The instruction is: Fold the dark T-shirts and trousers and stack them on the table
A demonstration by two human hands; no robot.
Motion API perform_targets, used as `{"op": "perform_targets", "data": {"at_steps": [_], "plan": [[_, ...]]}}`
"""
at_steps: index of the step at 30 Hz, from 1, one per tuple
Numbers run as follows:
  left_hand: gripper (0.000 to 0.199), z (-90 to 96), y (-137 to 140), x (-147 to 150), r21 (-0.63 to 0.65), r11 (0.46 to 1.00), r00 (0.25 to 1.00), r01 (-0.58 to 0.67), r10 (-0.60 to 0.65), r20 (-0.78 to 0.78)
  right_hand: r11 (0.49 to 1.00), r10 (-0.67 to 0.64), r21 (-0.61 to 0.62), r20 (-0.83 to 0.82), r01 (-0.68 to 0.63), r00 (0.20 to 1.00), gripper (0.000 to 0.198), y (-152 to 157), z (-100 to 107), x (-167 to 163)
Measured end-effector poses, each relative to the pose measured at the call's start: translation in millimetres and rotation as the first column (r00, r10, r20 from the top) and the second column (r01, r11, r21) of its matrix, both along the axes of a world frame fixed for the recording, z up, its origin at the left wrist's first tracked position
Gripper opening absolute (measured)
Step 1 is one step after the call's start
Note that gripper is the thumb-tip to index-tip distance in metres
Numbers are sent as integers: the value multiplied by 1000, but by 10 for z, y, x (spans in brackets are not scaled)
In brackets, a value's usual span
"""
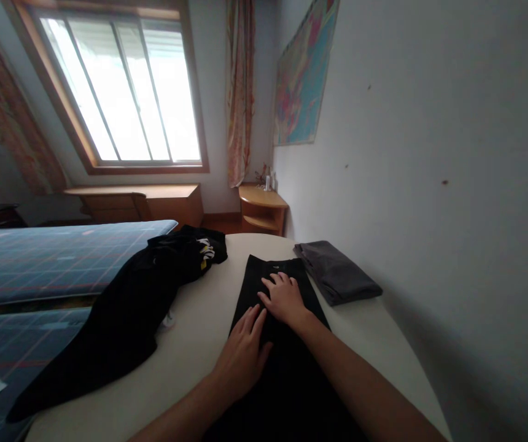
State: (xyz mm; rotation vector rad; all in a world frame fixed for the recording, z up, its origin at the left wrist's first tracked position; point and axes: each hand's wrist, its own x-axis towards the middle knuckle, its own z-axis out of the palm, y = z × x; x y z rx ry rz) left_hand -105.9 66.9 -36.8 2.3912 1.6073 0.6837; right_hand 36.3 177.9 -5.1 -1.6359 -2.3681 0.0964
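A black garment point(291, 374) lies lengthwise before me, its far end narrow and straight with a small light mark near the edge. Whether it is trousers or a shirt I cannot tell. My right hand point(283, 298) rests palm down near that far end, fingers spread. Closer to me, my left hand point(245, 350) lies on the left side of the same cloth with its fingers stretched out. To the right sits a folded dark grey garment point(337, 273), its near corner beside the black cloth. Neither hand grips anything.
A crumpled black garment point(126, 307) with a white and yellow print hangs over the left edge of the round white table point(199, 319). Blue plaid mattresses point(61, 258) stand on the left. A wall point(452, 245) runs along the right; a wooden corner shelf point(264, 196) stands beyond.
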Motion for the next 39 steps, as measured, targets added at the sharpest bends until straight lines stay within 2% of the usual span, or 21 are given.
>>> {"op": "perform_targets", "data": {"at_steps": [4,10,15,20,25,34,39], "plan": [[63,-139,22,-39,-37,999,989,14,-19,-147,998,24,-63,79,-19,997,68,-104,-68,132],[63,-105,177,-119,-7,1000,980,-2,1,-201,981,18,-194,29,-12,999,78,-77,-138,199],[63,-62,458,-271,-33,999,976,-17,10,-216,980,-23,-196,6,24,1000,84,-2,-111,181],[62,-50,783,-380,-31,998,978,-53,46,-203,981,-26,-190,-13,23,1000,93,-7,-189,199],[63,-21,1007,-401,-47,997,977,-63,52,-206,990,12,-142,-7,-13,1000,88,25,-265,234],[63,-35,841,-430,-38,998,981,-45,37,-192,992,34,-121,-10,-35,999,86,149,-259,248],[62,-11,899,-351,-48,994,975,-101,89,-205,992,69,-104,-80,-77,994,80,179,-255,275]]}}
